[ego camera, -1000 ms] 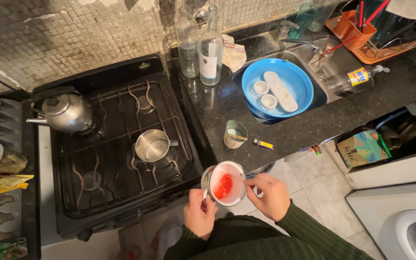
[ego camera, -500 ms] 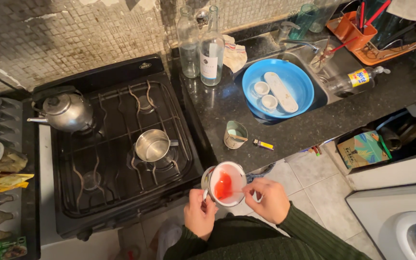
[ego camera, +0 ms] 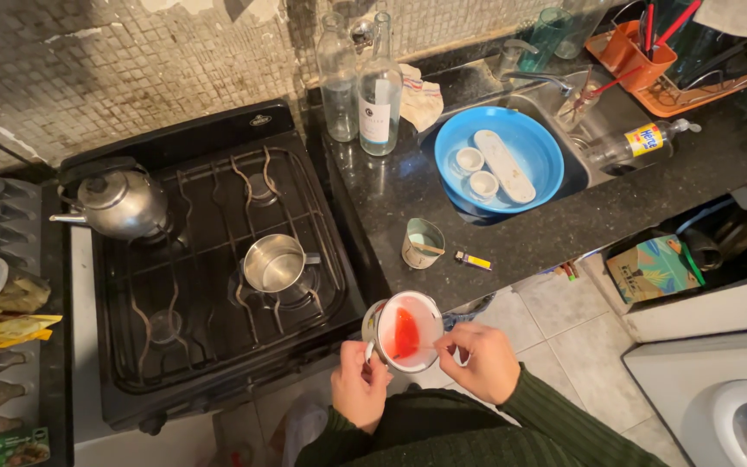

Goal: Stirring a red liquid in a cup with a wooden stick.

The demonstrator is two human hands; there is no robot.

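My left hand (ego camera: 358, 387) grips the handle of a white mug (ego camera: 405, 329) held in front of the stove's front edge. A red piece lies inside the mug against its wall. My right hand (ego camera: 482, 361) pinches a thin stick or string that reaches over the mug's rim to the red piece. A small steel pot (ego camera: 275, 263) stands empty on the front right burner of the black gas stove (ego camera: 201, 285), just behind the mug.
A steel kettle (ego camera: 121, 202) sits on the back left burner. On the dark counter (ego camera: 529, 233) are a small tin cup (ego camera: 423, 242), a lighter (ego camera: 473, 259), two glass bottles (ego camera: 359, 82) and a blue basin (ego camera: 543, 156) holding white dishes. Packets lie left of the stove.
My right hand has shifted slightly at the mug's rim. The mug and left hand stay in about the same place.
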